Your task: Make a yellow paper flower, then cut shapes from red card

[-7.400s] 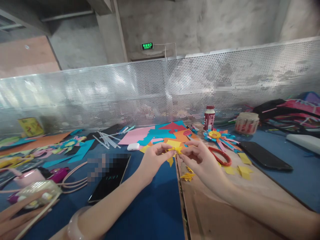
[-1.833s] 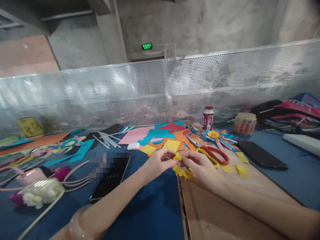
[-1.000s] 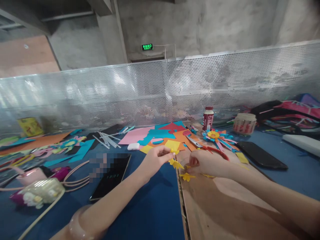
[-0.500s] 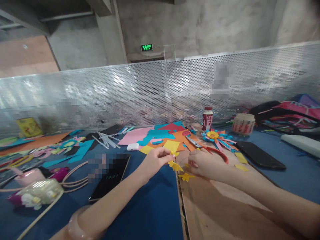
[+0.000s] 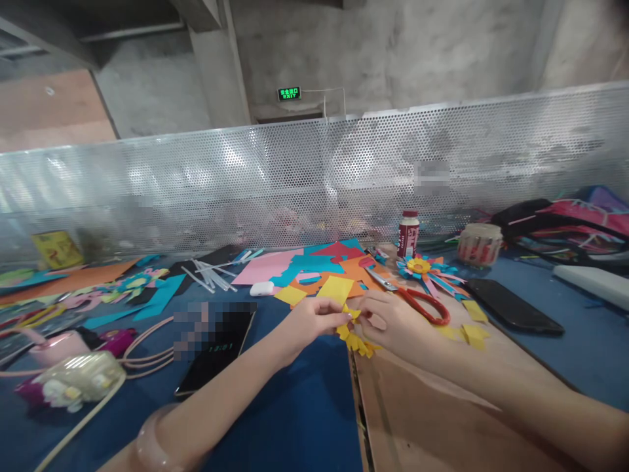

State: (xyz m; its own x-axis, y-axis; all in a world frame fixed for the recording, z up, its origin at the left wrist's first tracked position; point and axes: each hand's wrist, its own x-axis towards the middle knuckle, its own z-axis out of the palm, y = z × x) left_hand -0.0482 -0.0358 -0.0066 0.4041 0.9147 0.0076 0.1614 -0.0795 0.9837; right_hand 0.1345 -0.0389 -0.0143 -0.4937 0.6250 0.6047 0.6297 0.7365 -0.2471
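My left hand (image 5: 314,322) pinches a small folded yellow paper piece (image 5: 352,313) between thumb and fingers. Close against it, my right hand (image 5: 386,318) has its fingers closed at the same piece. Just below the fingertips lie more cut yellow paper shapes (image 5: 362,345), by the seam between blue cloth and brown board. Behind my hands is a flat yellow paper sheet (image 5: 336,289). Red-handled scissors (image 5: 426,307) rest beyond my right hand, blades pointing away to the left. Small yellow paper squares (image 5: 474,335) lie right of that hand.
A ribboned paper flower (image 5: 419,265), a bottle (image 5: 408,236) and a jar (image 5: 479,245) stand at the back right. Phones lie on either side, the left one (image 5: 221,354) beside my forearm. Coloured paper (image 5: 268,265) and a white earphone case (image 5: 261,288) are ahead.
My right hand has moved left to meet my left hand at the yellow piece. Another small yellow paper piece now lies among the squares on the right.
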